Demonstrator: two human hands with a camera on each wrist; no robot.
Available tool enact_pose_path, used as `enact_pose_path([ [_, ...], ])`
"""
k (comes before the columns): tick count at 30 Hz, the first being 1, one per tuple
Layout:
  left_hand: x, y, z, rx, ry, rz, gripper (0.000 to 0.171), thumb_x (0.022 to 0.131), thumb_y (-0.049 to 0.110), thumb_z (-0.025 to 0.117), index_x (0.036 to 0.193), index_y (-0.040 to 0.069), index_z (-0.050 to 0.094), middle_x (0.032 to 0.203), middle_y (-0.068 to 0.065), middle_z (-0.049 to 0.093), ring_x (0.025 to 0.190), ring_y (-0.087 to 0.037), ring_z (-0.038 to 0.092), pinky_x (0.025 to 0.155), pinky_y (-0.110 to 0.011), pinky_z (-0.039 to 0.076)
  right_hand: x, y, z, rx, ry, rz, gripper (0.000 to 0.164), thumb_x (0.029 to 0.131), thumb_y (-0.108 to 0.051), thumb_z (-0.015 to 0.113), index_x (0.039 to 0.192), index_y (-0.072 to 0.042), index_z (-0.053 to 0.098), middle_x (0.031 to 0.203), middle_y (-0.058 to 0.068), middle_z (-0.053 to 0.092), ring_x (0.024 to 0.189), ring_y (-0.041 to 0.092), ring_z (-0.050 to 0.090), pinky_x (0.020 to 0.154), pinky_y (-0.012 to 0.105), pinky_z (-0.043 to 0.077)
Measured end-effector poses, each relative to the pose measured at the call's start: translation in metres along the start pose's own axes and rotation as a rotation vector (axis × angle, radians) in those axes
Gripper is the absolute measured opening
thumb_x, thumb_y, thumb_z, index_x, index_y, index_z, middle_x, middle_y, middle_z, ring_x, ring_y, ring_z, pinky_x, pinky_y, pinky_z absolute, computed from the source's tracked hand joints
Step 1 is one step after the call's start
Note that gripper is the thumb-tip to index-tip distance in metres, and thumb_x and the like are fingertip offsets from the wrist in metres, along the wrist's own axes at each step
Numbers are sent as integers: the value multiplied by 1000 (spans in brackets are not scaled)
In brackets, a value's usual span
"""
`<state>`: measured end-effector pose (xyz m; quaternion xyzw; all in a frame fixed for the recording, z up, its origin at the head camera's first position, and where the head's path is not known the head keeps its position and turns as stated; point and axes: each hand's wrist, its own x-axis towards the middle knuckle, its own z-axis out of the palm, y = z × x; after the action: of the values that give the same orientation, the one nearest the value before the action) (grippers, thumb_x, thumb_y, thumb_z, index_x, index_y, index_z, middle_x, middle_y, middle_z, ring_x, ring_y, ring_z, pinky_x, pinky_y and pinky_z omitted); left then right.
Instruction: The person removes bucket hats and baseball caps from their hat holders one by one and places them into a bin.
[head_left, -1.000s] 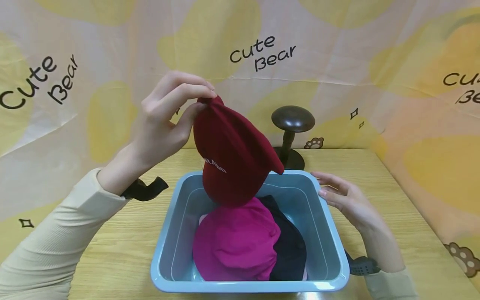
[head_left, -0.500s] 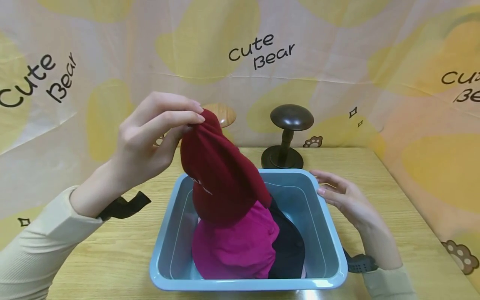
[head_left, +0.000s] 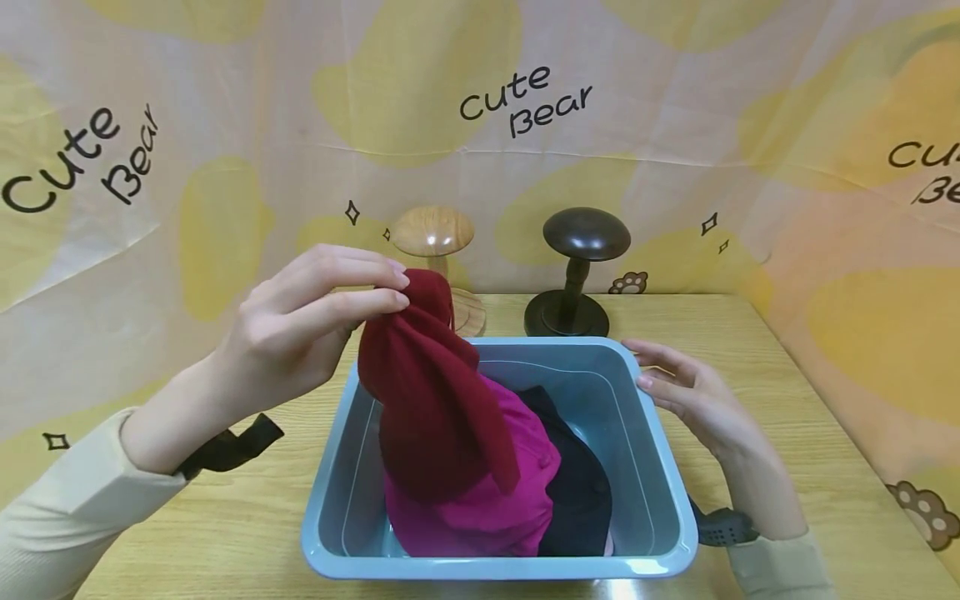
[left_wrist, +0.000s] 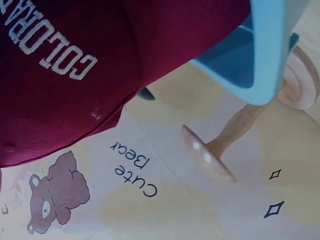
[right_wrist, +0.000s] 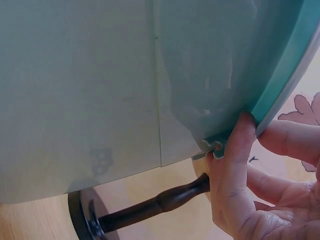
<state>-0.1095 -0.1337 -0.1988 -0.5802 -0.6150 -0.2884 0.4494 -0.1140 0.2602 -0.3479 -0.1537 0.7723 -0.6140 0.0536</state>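
Note:
My left hand (head_left: 300, 325) pinches one end of a dark red baseball cap (head_left: 435, 425) between thumb and fingers. The cap hangs tilted over the left part of a light blue plastic basin (head_left: 663, 467), its lower end in front of a magenta hat (head_left: 525, 467). White lettering shows on the cap's crown (left_wrist: 45, 95) in the left wrist view. Beneath and right of the magenta hat lies a black hat (head_left: 585, 492), partly covered. My right hand (head_left: 697, 400) grips the basin's rim near its far right corner, with fingers under the rim in the right wrist view.
Behind the basin stand two mushroom-shaped hat stands, a light wooden one (head_left: 433, 232) partly hidden by the cap and a dark one (head_left: 585, 235). The wooden table (head_left: 780, 433) ends at a printed cloth backdrop (head_left: 675, 100).
My left hand has moved down and left, lowering the red cap further into the basin over the magenta hat. The light wooden stand has come into view. The right hand stays put.

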Motion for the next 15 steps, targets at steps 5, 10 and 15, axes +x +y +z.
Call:
enact_pose_path([
  [5,-9,2,-1,-2,-44,4,20,96,3,51,92,-1,71,92,-16,70,88,-29,66,89,-24,51,0,0,0,9,-1,10,47,96,-10,54,142,-7,43,116,-5,59,99,8,65,86,24,53],
  [10,-15,4,-7,10,-126,29,21,97,1,49,95,-2,70,95,-16,70,90,-28,66,93,-23,50,1,1,1,9,-3,4,47,96,-9,53,142,-7,43,116,-5,59,99,8,65,85,24,53],
  [15,-22,2,-9,-18,-210,96,25,95,-4,45,99,-3,70,98,-16,69,93,-28,65,94,-26,51,1,0,1,30,-1,9,47,96,-9,54,142,-7,44,116,-4,58,99,7,65,85,22,52],
])
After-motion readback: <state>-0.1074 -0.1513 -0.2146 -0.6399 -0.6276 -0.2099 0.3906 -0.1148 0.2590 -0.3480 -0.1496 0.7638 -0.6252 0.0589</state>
